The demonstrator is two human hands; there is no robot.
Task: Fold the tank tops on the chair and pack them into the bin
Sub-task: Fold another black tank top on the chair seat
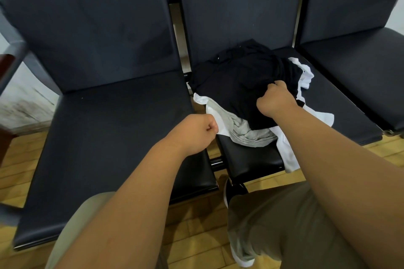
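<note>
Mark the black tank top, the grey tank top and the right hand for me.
black tank top (236, 85): head view, middle of its spread fabric.
grey tank top (247, 132): head view, bunched folds near its front edge.
right hand (276, 99): head view, back of the hand.

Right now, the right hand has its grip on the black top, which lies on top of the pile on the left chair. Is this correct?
Only the chair is wrong. The head view shows the right hand gripping the black top on the pile, which lies on the middle chair.
</note>
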